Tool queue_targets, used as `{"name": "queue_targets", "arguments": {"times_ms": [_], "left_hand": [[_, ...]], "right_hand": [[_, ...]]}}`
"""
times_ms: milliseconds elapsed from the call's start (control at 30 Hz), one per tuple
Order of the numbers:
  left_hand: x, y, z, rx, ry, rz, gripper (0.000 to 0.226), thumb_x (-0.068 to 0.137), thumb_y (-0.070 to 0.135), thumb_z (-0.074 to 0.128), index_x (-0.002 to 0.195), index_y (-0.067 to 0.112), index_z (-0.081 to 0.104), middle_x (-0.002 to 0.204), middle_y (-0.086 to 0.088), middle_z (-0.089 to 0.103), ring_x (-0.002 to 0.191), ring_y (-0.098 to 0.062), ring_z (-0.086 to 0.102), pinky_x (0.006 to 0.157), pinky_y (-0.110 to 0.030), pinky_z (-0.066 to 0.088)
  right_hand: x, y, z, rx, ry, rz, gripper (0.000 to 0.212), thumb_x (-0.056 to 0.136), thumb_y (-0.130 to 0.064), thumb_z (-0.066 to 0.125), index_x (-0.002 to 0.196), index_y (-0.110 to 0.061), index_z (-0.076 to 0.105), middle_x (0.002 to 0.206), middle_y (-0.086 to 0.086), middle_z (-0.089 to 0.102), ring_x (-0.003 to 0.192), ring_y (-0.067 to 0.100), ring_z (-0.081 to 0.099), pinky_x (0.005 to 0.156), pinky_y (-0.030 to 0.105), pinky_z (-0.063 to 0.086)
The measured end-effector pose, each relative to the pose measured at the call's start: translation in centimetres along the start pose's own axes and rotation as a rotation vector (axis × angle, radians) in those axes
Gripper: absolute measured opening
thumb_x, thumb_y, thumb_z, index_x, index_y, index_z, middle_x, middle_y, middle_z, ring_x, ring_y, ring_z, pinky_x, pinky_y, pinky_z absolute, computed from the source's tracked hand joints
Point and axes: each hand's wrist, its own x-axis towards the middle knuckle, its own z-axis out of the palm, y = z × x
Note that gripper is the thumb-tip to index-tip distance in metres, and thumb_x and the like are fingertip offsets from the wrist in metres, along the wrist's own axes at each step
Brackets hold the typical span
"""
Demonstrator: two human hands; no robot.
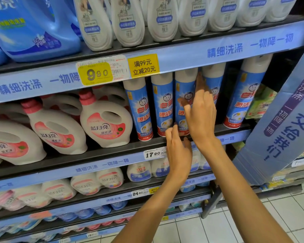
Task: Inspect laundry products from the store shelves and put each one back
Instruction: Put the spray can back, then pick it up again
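Observation:
A row of blue-and-white spray cans stands on the middle shelf (112,160). My right hand (200,116) lies against the third can from the left (183,88), with its fingers stretched up into the gap beside the fourth can (213,79) and its thumb across the third can's front. My left hand (177,148) is lower, its fingertips touching the base of that same can at the shelf edge. The can stands upright on the shelf. Two more cans (141,109) stand to its left and another (244,95) stands further right.
White jugs with pink labels (105,123) fill the shelf to the left of the cans. Blue jugs (33,32) and white bottles (126,23) stand on the shelf above. A blue cardboard sign (279,120) juts out at the right, beside green boxes (260,104). The tiled floor (235,225) lies below.

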Motion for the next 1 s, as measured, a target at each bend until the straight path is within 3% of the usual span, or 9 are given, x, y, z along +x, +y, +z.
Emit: {"name": "queue_targets", "arguments": {"times_ms": [133, 233, 333, 433, 500, 667, 833, 900, 1000], "left_hand": [[0.1, -0.2, -0.5, -0.113, -0.056, -0.006, 0.052, 0.091, -0.005, 0.051, 0.141, 0.004, 0.039, 0.142, -0.005, 0.041, 0.125, -0.02, 0.048, 0.102, -0.034, 0.045], [0.2, -0.3, -1.4, -0.186, -0.093, 0.028, 0.045, 0.091, -0.007, 0.051, 0.134, 0.003, 0.047, 0.136, -0.007, 0.049, 0.123, -0.019, 0.053, 0.102, -0.026, 0.045], [-0.2, -0.3, -2.5, -0.26, 0.099, 0.097, 0.04, 0.087, -0.015, 0.048, 0.123, 0.001, 0.055, 0.125, -0.009, 0.054, 0.116, -0.018, 0.057, 0.098, -0.023, 0.048], [0.3, -0.4, -3.7, -0.234, 0.307, 0.117, 0.041, 0.087, -0.014, 0.047, 0.123, 0.005, 0.053, 0.125, -0.006, 0.051, 0.113, -0.012, 0.054, 0.094, -0.013, 0.044], [1.0, -0.6, -4.3, -0.199, 0.285, 0.09, 0.04, 0.09, -0.009, 0.048, 0.127, 0.006, 0.049, 0.128, -0.004, 0.049, 0.118, -0.012, 0.049, 0.095, -0.009, 0.039], [1.7, -0.9, -4.8, -0.175, 0.195, 0.082, 0.035, 0.09, -0.006, 0.053, 0.124, 0.004, 0.052, 0.124, -0.01, 0.051, 0.119, -0.018, 0.05, 0.099, -0.02, 0.041], [1.5, -1.2, -4.9, -0.236, 0.181, 0.045, 0.039, 0.091, -0.005, 0.052, 0.127, 0.01, 0.051, 0.124, 0.002, 0.049, 0.116, -0.014, 0.053, 0.098, -0.028, 0.047], [1.3, -1.2, -4.8, -0.272, 0.182, 0.049, 0.04, 0.09, -0.006, 0.053, 0.127, 0.009, 0.051, 0.125, 0.002, 0.048, 0.118, -0.015, 0.053, 0.099, -0.034, 0.048], [1.0, -1.2, -4.7, -0.285, 0.207, 0.053, 0.046, 0.088, -0.007, 0.058, 0.129, 0.009, 0.047, 0.131, -0.004, 0.049, 0.123, -0.018, 0.05, 0.102, -0.039, 0.046]], "right_hand": [[-0.1, -0.1, 0.5, -0.004, 0.04, -0.001, 0.012, 0.074, 0.015, 0.055, 0.081, 0.006, 0.053, 0.078, 0.026, 0.054, 0.07, 0.037, 0.051, 0.057, 0.039, 0.042], [0.0, -0.8, 0.4, 0.058, 0.09, 0.004, 0.022, 0.072, 0.02, 0.052, 0.091, 0.01, 0.052, 0.094, 0.032, 0.053, 0.064, 0.031, 0.046, 0.051, 0.039, 0.046], [0.0, -1.8, 0.3, 0.125, 0.167, -0.025, 0.033, 0.072, 0.017, 0.057, 0.103, 0.008, 0.049, 0.109, 0.033, 0.049, 0.07, 0.026, 0.046, 0.05, 0.029, 0.042], [0.4, -3.2, 0.4, 0.121, 0.162, -0.131, 0.029, 0.075, 0.0, 0.073, 0.092, 0.004, 0.05, 0.088, 0.023, 0.054, 0.059, 0.022, 0.047, 0.039, 0.029, 0.041], [0.9, -4.2, 0.4, 0.067, 0.163, -0.175, 0.036, 0.074, -0.016, 0.081, 0.081, 0.004, 0.053, 0.069, 0.017, 0.054, 0.044, 0.022, 0.047, 0.034, 0.025, 0.033], [2.0, -5.7, 1.1, -0.085, 0.102, -0.192, 0.042, 0.058, -0.019, 0.092, 0.062, 0.001, 0.056, 0.045, 0.016, 0.053, 0.029, 0.029, 0.045, 0.039, 0.019, 0.025], [2.1, -5.7, 1.4, -0.135, 0.1, -0.151, 0.038, 0.06, -0.016, 0.092, 0.066, 0.004, 0.06, 0.052, 0.02, 0.059, 0.03, 0.033, 0.049, 0.042, 0.019, 0.025], [1.8, -5.7, 1.3, -0.106, 0.156, -0.146, 0.041, 0.048, -0.008, 0.094, 0.062, 0.002, 0.057, 0.054, 0.019, 0.058, 0.035, 0.032, 0.05, 0.038, 0.02, 0.026], [0.9, -5.9, 1.2, -0.021, 0.27, -0.143, 0.041, 0.066, -0.023, 0.088, 0.072, 0.003, 0.056, 0.061, 0.017, 0.056, 0.056, 0.032, 0.056, 0.041, 0.03, 0.04]]}}
